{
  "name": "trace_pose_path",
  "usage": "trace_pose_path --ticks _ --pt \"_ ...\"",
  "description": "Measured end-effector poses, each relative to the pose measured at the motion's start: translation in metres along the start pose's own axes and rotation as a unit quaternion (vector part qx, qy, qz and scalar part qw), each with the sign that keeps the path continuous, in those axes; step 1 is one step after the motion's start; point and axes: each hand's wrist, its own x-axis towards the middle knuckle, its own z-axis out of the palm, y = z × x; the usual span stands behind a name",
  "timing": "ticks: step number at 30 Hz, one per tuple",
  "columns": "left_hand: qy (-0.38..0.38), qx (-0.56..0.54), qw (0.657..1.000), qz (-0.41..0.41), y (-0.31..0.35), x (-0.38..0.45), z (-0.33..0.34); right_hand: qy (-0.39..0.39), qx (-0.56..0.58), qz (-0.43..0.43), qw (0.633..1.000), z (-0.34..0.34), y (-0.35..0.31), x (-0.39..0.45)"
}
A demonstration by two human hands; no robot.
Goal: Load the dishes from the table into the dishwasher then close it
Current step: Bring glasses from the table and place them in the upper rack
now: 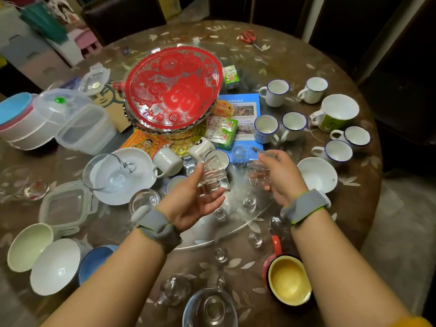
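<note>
A small clear glass tumbler (215,177) with ribbed sides lay tilted in the person's left hand (191,204), above the near edge of the round glass turntable (259,215); the thumb and curled fingers wrapped round it, palm turned up. The right hand (280,178) gripped a second small clear glass (256,173) on its side, fingers curled over it, and a thin clear piece showed above that hand, too blurred to tell what it was. Both wrists wore grey fabric bands (158,226) edged in green.

Around the hands the round table (349,223), covered in a brown leaf-patterned sheet under a glossy layer, carried the rest. Six white enamel mugs with blue rims (274,92) stood at the right, beside a larger white and green mug (335,114) and a white ceramic bowl (317,173). Several tiny clear shot glasses (249,202) stood on and just beside the turntable. A clear glass jug (106,172) rested on a white plate (132,185) at the left. Near the front edge sat a red enamel pot with a yellow inside (289,279) and a clear glass bowl (210,308). At the near left lay three bowls, two white (55,265) and one blue (94,260). A big glass dish with a red paper-cut pattern (173,89) sat at the centre
</note>
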Motion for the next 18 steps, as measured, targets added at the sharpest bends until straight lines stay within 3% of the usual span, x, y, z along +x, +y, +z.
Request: trace_pose_path --ticks 3,8,14,18 --pt "-0.069 -0.077 0.994 -0.02 0.0 -0.011 -0.011 -0.026 0.04 0.02 0.999 0.007 0.001 -0.016" --pt "-0.158 -0.179 0.971 0.018 0.002 -0.037 -0.045 -0.089 0.048 0.034 0.994 0.044 0.001 -0.05" --pt "-0.121 -0.225 0.962 0.095 0.007 -0.092 -0.095 -0.171 0.018 0.01 0.985 0.104 0.007 -0.104" --pt "-0.073 -0.273 0.938 0.203 -0.007 -0.176 -0.185 -0.274 -0.037 -0.007 0.961 0.191 0.036 -0.175"
